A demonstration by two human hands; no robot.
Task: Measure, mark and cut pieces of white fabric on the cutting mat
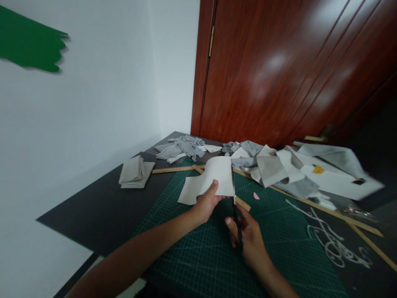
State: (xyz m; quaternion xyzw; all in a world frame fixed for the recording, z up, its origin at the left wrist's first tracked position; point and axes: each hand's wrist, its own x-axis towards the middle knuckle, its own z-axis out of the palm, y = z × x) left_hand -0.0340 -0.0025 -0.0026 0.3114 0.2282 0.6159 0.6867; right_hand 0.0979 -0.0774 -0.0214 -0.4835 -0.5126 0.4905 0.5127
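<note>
My left hand (208, 202) grips the lower edge of a pale fabric piece (219, 176), thumb on top and fingers underneath. The piece curves upward, and its left part hangs over the green cutting mat (198, 248). In my right hand (249, 234) is a pair of scissors (236, 219) with black handles, fingers wrapped round them. The blades point away from me and lie along the right edge of the fabric. Whether the blades are apart cannot be made out. A pink chip (256, 195) rests on the mat to the right.
Folded grey cloth (133, 174) lies at the left on the dark table (102, 207). Grey scraps (182, 147) are heaped at the back, with more fabric (273, 167) at the back right. Wooden rulers (310, 203) cross the mat's far side. Thin white strips (335, 244) lie right.
</note>
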